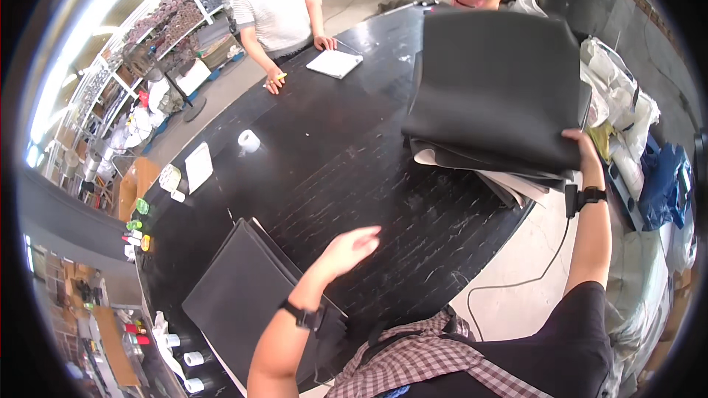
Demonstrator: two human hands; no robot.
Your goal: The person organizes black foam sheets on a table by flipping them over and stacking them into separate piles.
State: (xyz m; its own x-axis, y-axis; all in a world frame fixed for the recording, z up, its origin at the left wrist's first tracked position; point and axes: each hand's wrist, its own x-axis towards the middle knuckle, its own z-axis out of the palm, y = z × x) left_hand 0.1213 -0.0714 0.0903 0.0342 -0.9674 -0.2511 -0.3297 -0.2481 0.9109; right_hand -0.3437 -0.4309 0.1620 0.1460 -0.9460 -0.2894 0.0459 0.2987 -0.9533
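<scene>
at the far left of the black table (324, 177), a white pad (198, 167) and a white roll (249, 141) lie beyond the small stack (240, 287), dark sheets set aslant at the near left; its longer side seems to run from the far left toward the person's near right, though the left forearm hides part of it. just right of that stack, the left hand (352, 249) hangs above the table, empty, fingers loosely stretched and pointing right, toward the gap between the two stacks. across that gap, well apart from the left hand, the big stack (495, 88) lies ahead and to the right; its black top sheet looks nearly square, so no long axis can be told, and paler layers fan out under its near edge. the right hand (588, 153) is clearly the nearer one, touching the stack's right edge by the near corner, arm reaching forward. its fingertips lie over the top; the underside is hidden, so i cannot tell whether it grips.
</scene>
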